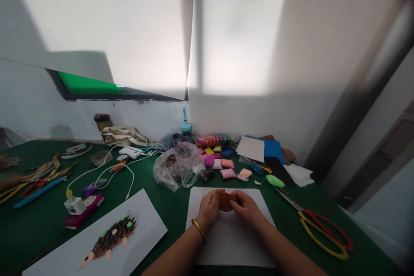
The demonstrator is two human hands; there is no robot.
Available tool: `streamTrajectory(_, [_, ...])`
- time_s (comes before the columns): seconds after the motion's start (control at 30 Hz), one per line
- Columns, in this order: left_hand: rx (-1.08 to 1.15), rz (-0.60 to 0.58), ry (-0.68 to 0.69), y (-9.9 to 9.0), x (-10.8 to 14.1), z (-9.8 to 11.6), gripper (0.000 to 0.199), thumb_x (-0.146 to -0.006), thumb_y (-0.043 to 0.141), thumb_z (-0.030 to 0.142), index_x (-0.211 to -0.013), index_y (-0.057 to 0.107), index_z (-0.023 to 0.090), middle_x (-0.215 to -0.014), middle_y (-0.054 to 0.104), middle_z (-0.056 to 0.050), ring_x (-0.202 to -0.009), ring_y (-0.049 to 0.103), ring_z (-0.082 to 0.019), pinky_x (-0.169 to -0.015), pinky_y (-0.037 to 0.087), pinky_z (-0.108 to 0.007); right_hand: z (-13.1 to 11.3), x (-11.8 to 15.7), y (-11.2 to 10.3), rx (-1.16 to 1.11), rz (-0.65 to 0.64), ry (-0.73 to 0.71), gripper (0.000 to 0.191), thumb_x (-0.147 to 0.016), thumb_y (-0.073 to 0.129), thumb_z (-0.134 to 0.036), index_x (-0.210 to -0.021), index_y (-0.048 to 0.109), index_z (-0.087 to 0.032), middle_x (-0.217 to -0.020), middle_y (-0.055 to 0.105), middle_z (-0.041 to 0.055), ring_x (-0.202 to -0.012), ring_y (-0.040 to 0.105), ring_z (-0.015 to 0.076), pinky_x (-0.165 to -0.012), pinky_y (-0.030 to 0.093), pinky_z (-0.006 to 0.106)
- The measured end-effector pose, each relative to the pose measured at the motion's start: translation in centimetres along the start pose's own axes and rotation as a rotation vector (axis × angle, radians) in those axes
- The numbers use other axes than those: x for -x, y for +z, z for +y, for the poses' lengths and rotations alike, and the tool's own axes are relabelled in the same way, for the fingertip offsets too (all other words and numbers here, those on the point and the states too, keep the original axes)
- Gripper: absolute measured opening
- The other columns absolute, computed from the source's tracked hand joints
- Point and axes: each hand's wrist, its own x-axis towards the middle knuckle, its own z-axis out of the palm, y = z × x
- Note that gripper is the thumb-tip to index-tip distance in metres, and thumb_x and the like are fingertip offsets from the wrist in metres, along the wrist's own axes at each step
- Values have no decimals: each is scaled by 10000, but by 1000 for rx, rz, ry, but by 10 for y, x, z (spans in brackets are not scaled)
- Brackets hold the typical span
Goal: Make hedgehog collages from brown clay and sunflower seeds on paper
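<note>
Both bare hands were together above the middle of a plain white rectangular sheet of paper, which lay flat on the dark green tabletop. Between them was a flattened, rounded brown piece of soft-looking material. The left hand, with a thin gold-coloured bangle on its wrist, had its fingers closed on the left edge of the brown piece; the right hand gripped the right edge, its thumb on the near face. Whether the brown piece touched the paper could not be told. To the left, a white card lay at a slant, bearing a hedgehog figure with dark spiky strips on its back, and light green and pale peach dots. Farther back stood a crumpled clear plastic bag with dark brown contents, just beside a scatter of small packets in pink, purple, yellow and blue. To the right of the paper lay large scissors with one red and one yellow handle, their blades pointing toward a bright green oval packet. At the far left, a white plug adapter sat on a magenta rectangular box.
</note>
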Motion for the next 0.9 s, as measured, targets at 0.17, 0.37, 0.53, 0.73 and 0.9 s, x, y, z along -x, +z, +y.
streamTrajectory(0.17, [-27,38,-46,1,0,-1,271,-674,652,415,-717,661,147,-702,661,-53,-683,601,-192,-631,473,-283,-3,2,0,10,-30,-11,150,-740,528,-317,-776,593,-186,-752,624,23,-723,572,181,-654,441,274])
streamTrajectory(0.37, [-44,35,18,-2,0,-5,382,-772,551,444,-1017,661,173,-873,672,-70,-816,608,-204,-733,481,-309,-3,1,1,0,-35,-14,167,-743,531,-327,-782,607,-184,-754,638,26,-724,579,185,-658,447,281])
streamTrajectory(0.53, [-62,20,17,3,3,-4,236,-692,652,401,-713,688,169,-844,638,-62,-731,602,-185,-651,493,-284,-5,2,3,53,-53,-30,160,-746,533,-306,-794,628,-186,-755,644,27,-726,578,181,-658,441,277])
streamTrajectory(0.73, [-53,88,41,0,3,4,306,-763,562,420,-915,669,176,-898,665,-71,-845,597,-210,-771,467,-319,-1,1,0,-46,-28,-27,240,-766,527,-394,-835,611,-180,-805,650,46,-755,589,198,-681,457,306])
streamTrajectory(0.9, [-92,29,29,2,2,0,271,-711,619,406,-838,672,172,-819,655,-55,-759,588,-190,-705,463,-296,-2,2,2,-83,-51,5,225,-787,496,-395,-770,574,-185,-722,636,29,-696,592,190,-649,461,303])
